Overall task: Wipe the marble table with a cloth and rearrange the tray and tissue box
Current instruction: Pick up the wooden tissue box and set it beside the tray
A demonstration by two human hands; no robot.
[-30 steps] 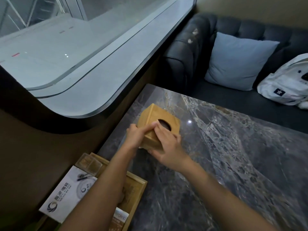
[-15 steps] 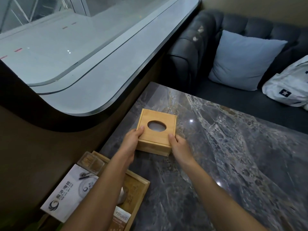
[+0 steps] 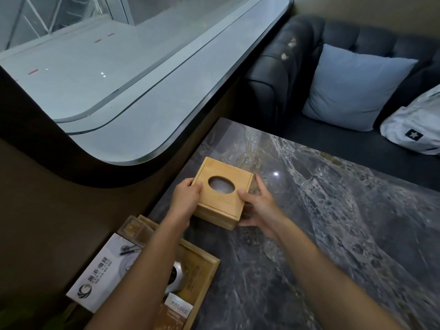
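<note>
- Two hands on the job: my left hand (image 3: pixel 187 195) cups the left side of the wooden tissue box (image 3: pixel 222 194), thumb over the top edge, and my right hand (image 3: pixel 258 206) presses the right side, fingers half curled around it.
- It sits near the marble table (image 3: pixel 333 222)'s left edge, just beyond the tray (image 3: pixel 209 265); whether it is lifted or resting I cannot tell.
- I should keep the squeeze even and the oval opening level.
- I would square it with the table edge, clear of the tray's corner, and set it down flat before letting go.
</note>
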